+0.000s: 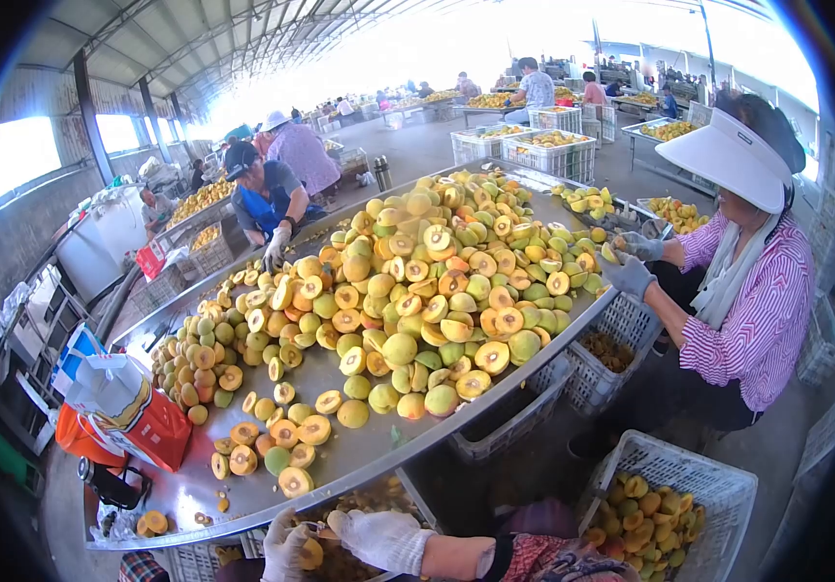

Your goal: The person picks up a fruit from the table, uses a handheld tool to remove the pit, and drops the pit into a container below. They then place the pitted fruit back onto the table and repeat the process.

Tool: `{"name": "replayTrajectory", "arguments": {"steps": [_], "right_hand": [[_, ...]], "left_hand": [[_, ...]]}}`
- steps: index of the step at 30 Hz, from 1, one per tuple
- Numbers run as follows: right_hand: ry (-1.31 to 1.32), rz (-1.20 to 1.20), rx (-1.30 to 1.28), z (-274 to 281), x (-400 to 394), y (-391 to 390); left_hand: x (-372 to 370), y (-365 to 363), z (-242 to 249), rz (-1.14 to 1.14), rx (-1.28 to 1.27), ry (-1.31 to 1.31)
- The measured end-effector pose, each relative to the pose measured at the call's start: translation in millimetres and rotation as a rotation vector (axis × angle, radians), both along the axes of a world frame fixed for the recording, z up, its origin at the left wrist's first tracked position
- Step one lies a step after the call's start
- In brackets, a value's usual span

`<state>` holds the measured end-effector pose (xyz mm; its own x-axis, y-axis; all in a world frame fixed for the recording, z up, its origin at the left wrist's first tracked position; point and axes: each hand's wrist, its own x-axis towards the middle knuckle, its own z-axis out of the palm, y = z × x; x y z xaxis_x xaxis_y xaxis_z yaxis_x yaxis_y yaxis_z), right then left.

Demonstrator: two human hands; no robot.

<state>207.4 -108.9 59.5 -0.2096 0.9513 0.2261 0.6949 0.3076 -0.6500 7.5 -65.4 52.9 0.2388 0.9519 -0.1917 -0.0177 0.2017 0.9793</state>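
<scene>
At the bottom edge, my left hand (286, 546), in a white glove, is closed around a halved yellow peach (310, 555). My right hand (378, 539), also white-gloved, reaches in from the right with its fingers closed close to that peach. A small thin thing shows at its fingertips, too small to name. Both hands are over a crate (419, 497) at the near edge of the metal table (180, 495). Nearest on the table lie cut peach halves (295, 481), showing brown centres, before a large heap of peaches (417, 291).
At right, a person in a striped shirt (757, 301) holds fruit in gloved hands; another in a cap (267, 189) reaches over the far side. A crate of peach halves (674, 466) stands lower right. A red bag (150, 427) and black flask (107, 482) occupy the left end.
</scene>
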Motion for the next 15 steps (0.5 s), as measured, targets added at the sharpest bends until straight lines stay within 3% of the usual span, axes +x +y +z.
{"name": "replayTrajectory", "arguments": {"steps": [2, 3, 6, 10, 13, 15], "right_hand": [[0.023, 0.041, -0.003, 14, 4, -2], [0.036, 0.058, -0.003, 19, 5, -2], [0.223, 0.081, 0.075, -2, 6, 8], [0.339, 0.081, 0.111, 4, 6, 6], [0.436, 0.064, 0.258, 0, -5, 3], [0.36, 0.096, 0.24, 11, 3, -1]], "left_hand": [[-12, 6, -17, -0.07, 0.009, -0.142], [-11, 10, -23, -0.104, 0.071, -0.071], [-4, 14, -30, -0.223, -0.12, -0.422], [16, 1, -11, -0.228, -0.041, -0.273], [16, 6, -12, -0.268, -0.306, -0.156], [30, -8, -8, -0.225, -0.157, -0.27]]}}
